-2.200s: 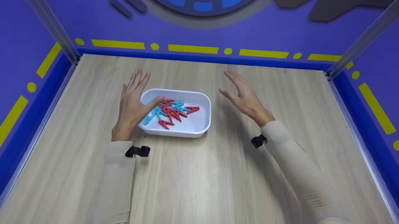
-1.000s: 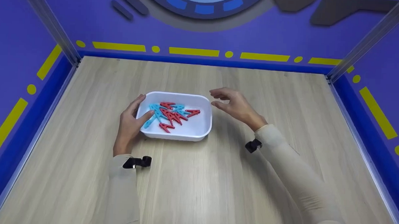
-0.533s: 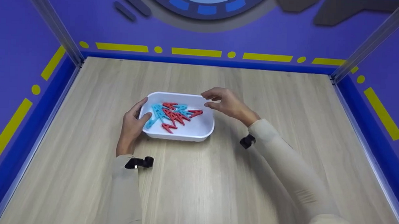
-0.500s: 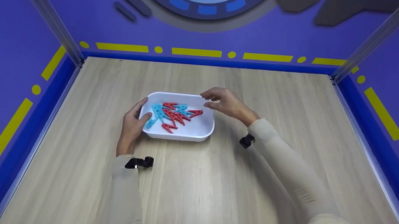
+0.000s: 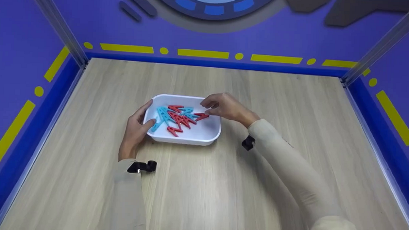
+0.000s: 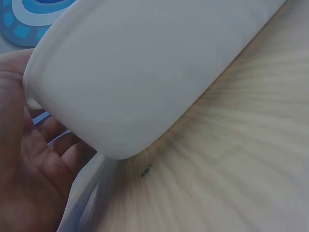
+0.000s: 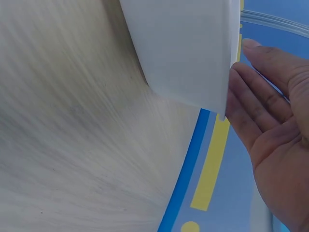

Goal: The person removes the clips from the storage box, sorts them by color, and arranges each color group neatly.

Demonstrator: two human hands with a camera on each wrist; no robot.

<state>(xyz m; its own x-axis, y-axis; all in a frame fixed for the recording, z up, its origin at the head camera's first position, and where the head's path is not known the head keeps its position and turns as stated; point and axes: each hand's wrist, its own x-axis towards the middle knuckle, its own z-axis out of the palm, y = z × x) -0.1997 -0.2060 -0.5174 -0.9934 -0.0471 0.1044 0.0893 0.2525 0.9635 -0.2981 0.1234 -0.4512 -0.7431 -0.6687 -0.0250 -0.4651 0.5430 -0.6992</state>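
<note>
A white plastic tub (image 5: 209, 128) stands on the table, with several red and light-blue clothespins heaped inside. My left hand (image 5: 136, 128) holds its left side, thumb over the rim and fingers along the outside; the left wrist view shows the palm (image 6: 36, 169) beside the tub wall (image 6: 125, 72). Over the right rim reaches my right hand (image 5: 228, 107), thumb and fingers apart. Its thumb tip is right by a red clothespin (image 5: 201, 116) at the heap's right end. In the right wrist view the tub wall (image 7: 188, 48) hides the clothespins, and the right hand's fingertips (image 7: 234, 77) show at the rim.
The wood-grain tabletop (image 5: 195, 193) extends around the tub. Blue-purple panels with yellow marks, such as the back wall (image 5: 207, 38), enclose it at the back and sides. Black wrist cameras (image 5: 143, 166) sit on both sleeves.
My left hand has come down from above the tub's left side and taken hold of its rim. My right hand has moved left and lower, from beside the tub to over its inside.
</note>
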